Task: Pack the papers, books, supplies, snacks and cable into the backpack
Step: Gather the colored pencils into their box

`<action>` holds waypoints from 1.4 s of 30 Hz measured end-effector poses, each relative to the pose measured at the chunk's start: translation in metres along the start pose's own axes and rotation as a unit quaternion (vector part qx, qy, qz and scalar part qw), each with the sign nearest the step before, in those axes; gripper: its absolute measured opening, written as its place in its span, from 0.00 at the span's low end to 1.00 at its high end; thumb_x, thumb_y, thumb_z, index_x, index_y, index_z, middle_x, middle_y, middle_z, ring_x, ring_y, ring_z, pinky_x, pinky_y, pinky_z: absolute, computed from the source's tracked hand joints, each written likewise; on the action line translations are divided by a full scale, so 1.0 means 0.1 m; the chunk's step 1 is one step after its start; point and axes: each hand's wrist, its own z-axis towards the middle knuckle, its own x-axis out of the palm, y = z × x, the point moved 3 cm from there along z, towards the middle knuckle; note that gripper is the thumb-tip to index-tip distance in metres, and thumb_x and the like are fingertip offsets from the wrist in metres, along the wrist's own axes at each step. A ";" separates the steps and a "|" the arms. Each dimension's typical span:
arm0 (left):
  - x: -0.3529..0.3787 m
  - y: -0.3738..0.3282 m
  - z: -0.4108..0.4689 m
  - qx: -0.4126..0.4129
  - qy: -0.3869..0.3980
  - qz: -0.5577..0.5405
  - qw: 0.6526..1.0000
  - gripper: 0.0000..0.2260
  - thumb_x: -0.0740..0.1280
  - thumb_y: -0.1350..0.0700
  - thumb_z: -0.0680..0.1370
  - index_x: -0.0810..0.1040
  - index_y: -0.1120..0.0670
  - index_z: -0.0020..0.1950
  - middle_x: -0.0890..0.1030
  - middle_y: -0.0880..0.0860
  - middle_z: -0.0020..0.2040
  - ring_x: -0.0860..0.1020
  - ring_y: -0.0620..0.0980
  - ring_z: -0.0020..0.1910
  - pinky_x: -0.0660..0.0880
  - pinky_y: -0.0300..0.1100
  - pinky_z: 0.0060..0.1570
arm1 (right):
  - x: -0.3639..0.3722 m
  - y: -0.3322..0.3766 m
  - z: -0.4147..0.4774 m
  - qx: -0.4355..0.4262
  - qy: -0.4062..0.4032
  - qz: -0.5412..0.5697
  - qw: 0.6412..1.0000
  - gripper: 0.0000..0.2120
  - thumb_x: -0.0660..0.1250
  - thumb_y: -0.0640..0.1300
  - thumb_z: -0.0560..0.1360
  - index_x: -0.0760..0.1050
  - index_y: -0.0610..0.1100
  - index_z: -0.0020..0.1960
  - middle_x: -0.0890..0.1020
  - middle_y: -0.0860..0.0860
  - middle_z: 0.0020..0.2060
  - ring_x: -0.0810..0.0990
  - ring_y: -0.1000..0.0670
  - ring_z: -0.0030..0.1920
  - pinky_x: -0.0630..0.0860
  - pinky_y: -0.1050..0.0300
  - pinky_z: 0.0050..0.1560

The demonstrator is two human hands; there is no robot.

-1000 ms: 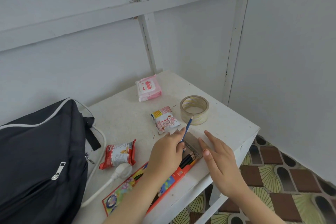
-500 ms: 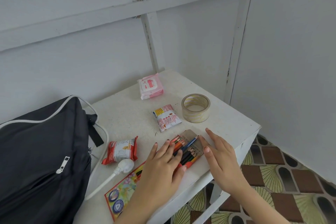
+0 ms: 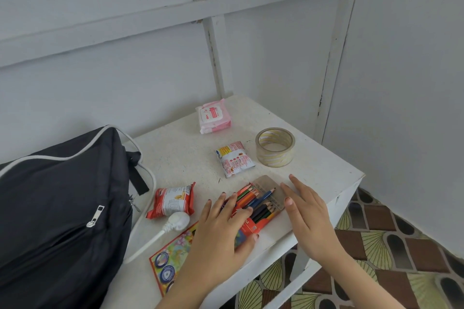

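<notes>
The box of coloured pencils (image 3: 175, 251) lies flat near the front edge of the white bench (image 3: 326, 173), its red printed cardboard open at the far end, flap (image 3: 268, 183) folded back and pencil tips fanned out, one blue pencil (image 3: 262, 197) lying crosswise on them. The left hand (image 3: 221, 228) rests palm down on the box, fingers spread flat, thumb at its front side. The right hand (image 3: 306, 208) lies open just right of the flap, fingers straight, gripping nothing. Just left of the left hand are a white plug (image 3: 178, 219) with its cable and a red snack packet (image 3: 173, 199). Beyond the hands lie a white snack packet (image 3: 234, 162), a tape roll (image 3: 275, 146) and a pink wipes pack (image 3: 213, 116). The dark backpack (image 3: 55, 208) stands far left.
</notes>
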 end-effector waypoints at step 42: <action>-0.11 0.01 -0.08 0.051 0.028 -0.189 0.980 0.32 0.68 0.35 0.68 0.59 0.39 0.68 0.66 0.35 0.63 0.66 0.32 0.60 0.66 0.27 0.57 | -0.15 0.06 0.02 -0.077 0.043 0.126 0.988 0.11 0.60 0.56 0.72 0.79 0.59 0.49 0.78 0.63 0.55 0.70 0.64 0.61 0.66 0.61 0.59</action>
